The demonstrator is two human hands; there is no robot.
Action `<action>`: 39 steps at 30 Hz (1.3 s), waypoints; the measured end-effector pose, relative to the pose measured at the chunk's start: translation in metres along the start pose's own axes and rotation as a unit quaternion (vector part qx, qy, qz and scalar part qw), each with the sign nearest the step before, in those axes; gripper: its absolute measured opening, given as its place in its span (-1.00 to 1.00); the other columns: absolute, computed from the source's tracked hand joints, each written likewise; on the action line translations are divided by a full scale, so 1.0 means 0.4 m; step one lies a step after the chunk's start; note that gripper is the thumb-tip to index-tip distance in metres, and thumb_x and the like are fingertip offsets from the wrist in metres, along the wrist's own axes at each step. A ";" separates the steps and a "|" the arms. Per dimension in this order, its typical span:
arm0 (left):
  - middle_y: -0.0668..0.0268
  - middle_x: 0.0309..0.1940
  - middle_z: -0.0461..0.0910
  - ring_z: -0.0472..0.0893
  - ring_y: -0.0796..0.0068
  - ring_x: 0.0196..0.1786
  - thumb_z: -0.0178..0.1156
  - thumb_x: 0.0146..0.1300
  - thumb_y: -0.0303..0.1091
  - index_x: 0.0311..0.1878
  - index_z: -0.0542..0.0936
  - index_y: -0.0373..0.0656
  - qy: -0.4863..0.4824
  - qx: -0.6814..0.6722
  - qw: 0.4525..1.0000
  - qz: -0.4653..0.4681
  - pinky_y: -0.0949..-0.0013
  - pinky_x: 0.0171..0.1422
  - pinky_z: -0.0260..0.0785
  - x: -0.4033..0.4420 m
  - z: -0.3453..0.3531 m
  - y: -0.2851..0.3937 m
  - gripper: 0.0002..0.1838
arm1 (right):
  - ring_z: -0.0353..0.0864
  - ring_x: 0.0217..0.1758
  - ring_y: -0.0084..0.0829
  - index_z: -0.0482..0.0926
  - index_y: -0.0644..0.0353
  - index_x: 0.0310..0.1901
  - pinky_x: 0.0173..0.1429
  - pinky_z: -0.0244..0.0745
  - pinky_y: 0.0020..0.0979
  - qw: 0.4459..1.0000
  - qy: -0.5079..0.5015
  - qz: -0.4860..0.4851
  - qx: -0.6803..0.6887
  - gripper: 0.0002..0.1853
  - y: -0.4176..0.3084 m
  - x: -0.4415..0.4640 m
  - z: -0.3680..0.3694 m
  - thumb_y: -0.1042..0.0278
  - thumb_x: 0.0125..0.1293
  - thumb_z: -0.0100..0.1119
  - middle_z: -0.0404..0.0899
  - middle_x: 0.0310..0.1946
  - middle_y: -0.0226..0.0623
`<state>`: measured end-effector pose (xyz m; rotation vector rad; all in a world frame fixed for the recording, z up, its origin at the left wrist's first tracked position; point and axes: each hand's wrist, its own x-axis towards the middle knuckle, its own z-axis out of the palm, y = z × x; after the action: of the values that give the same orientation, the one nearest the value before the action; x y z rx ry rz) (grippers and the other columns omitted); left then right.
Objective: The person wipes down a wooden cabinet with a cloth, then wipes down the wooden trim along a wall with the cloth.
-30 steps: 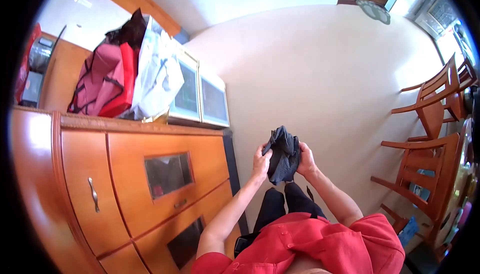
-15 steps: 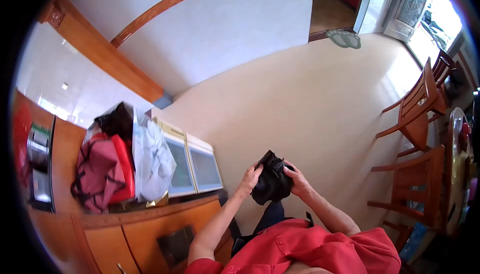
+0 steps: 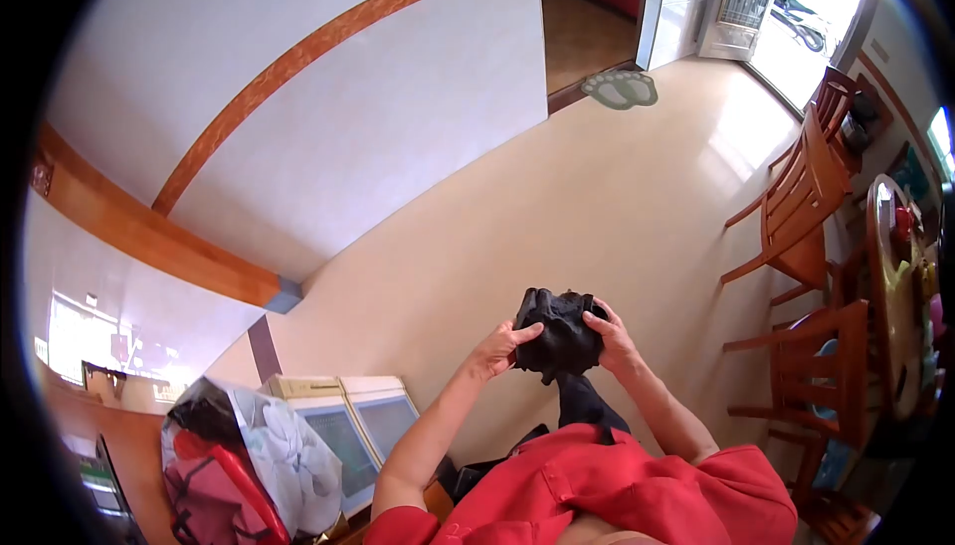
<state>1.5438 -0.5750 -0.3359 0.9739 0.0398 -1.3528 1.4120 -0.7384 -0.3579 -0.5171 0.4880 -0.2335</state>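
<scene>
A crumpled, soft black bag is held up in front of my body, above the floor. My left hand grips its left side, the thumb lying over the top. On the opposite side, my right hand grips it with the thumb pressed near the upper edge. The fingers beneath are partly hidden by the black material. Whatever the bag may contain cannot be seen.
At lower left, a pink-and-black bag and a whitish plastic bag stand beside glass-panelled cabinet doors. Wooden chairs and a round table line the right. A foot-shaped mat lies by the doorway.
The view has swung, so the bags and cabinet sit lower. The black bag is turned and spread wider between my hands, and both thumbs now lie over it.
</scene>
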 end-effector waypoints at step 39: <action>0.36 -0.47 0.47 0.45 0.61 -0.36 0.01 0.24 -0.30 -0.31 0.47 -0.23 -0.007 0.515 0.851 0.105 0.44 -0.33 0.34 1.106 -0.005 1.026 -0.82 | 0.51 -0.01 -0.19 0.44 0.12 0.03 0.14 0.39 -0.10 0.956 -0.048 0.149 0.247 -0.44 -0.476 1.319 0.265 -0.20 0.30 -0.21 0.52 -0.07 -0.17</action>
<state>2.0051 -0.9637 -0.3475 1.7898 -0.8672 -1.1377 1.9017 -1.0310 -0.3815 0.0364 0.3884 -0.0345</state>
